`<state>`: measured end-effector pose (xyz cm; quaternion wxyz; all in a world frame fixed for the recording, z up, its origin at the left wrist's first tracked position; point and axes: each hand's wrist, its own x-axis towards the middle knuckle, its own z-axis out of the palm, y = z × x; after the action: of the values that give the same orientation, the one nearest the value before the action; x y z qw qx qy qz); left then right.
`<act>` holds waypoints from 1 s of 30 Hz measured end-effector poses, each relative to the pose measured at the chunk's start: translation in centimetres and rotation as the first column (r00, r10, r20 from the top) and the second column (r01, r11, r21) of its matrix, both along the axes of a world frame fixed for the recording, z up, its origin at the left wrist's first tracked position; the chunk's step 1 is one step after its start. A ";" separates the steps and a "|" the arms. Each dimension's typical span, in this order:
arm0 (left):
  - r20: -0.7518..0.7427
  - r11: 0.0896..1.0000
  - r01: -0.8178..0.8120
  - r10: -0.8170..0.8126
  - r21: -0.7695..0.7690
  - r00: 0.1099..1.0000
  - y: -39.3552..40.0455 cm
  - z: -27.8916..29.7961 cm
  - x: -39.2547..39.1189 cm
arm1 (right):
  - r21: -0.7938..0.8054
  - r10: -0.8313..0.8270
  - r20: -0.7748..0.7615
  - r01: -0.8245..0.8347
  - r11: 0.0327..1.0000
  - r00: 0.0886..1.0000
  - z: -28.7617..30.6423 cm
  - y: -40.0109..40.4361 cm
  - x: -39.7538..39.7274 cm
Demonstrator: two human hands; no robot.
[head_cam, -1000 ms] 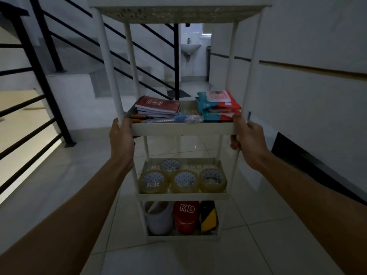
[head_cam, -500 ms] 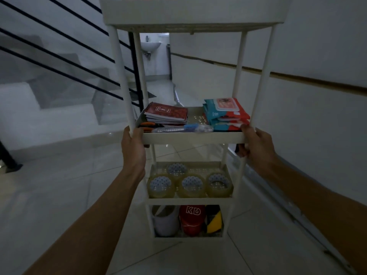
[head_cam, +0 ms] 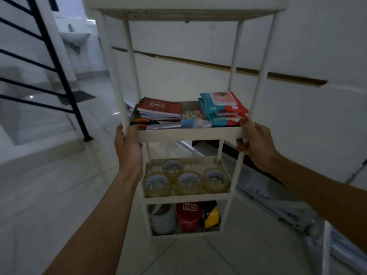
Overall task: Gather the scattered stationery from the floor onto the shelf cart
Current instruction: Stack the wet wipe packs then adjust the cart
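A white shelf cart [head_cam: 189, 133] with several tiers stands in front of me. My left hand [head_cam: 128, 147] grips its front left post at the second tier. My right hand [head_cam: 253, 141] grips the front right post at the same height. That tier holds red notebooks [head_cam: 160, 108], orange-handled scissors [head_cam: 143, 122], a pen pack [head_cam: 178, 125] and teal-and-red packets [head_cam: 222, 108]. Several clear tape rolls [head_cam: 187, 181] fill the tier below. The bottom tier carries a white roll [head_cam: 162, 219], a red roll [head_cam: 189, 215] and a black-and-yellow roll [head_cam: 210, 215].
A white wall [head_cam: 297, 46] runs along the right, with metal frame parts [head_cam: 278, 199] lying at its foot. A black stair railing [head_cam: 57, 62] and steps are on the left. A doorway with a sink [head_cam: 75, 36] lies far behind. Pale tiled floor [head_cam: 49, 195] spreads around.
The cart, held in both hands, has turned and shifted to the right, closer to the wall; the railing and sink now sit farther left. Both hands keep the same hold.
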<state>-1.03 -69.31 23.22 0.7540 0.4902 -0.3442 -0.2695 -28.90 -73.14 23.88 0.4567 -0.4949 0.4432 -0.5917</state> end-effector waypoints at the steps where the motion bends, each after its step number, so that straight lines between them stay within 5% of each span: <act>1: -0.011 1.000 0.016 -0.016 -0.001 1.000 -0.7 0.1 -0.3 | 0.001 -0.014 0.000 0.014 1.000 1.000 0.0 -0.2 -0.5; 30: -0.050 0.876 0.475 -0.472 0.079 0.880 -16.3 -0.3 -5.0 | -0.012 -0.439 0.143 0.445 0.895 0.887 -0.3 1.2 -2.3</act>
<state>-6.03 -85.64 22.92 0.6475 0.4202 -0.4304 -0.4678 -31.19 -71.96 23.59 0.3279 -0.3496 0.4988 -0.7222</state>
